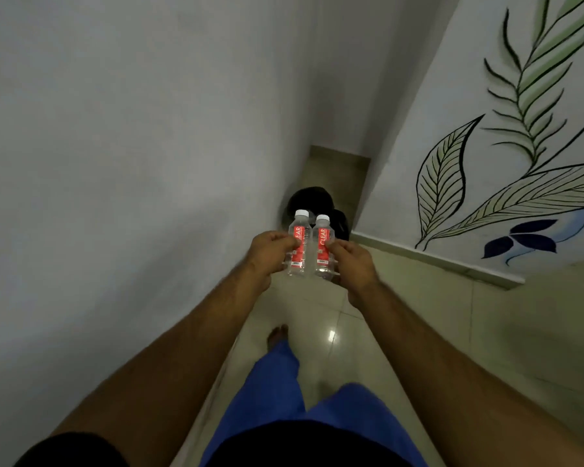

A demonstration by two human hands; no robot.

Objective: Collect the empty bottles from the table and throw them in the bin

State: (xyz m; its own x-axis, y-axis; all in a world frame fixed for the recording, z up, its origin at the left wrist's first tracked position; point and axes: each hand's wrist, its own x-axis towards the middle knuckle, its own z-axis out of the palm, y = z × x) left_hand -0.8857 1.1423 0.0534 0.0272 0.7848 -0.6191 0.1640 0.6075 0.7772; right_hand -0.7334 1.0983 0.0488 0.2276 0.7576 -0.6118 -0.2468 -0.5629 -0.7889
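— Walls [115, 129] close in on a narrow tiled floor [418, 315]; why carry both bottles out front?

— Probably to drop them together into the dark bin [312, 200] just beyond.

— And the grips?

— Left hand [270, 252] is curled around the left bottle [298, 246]; right hand [354, 261] is wrapped round the right bottle [322, 246]. Both stand upright, capped, touching.

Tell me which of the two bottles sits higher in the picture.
The bottle in the left hand: the left bottle has its white cap above that of the right bottle, held by the right hand.
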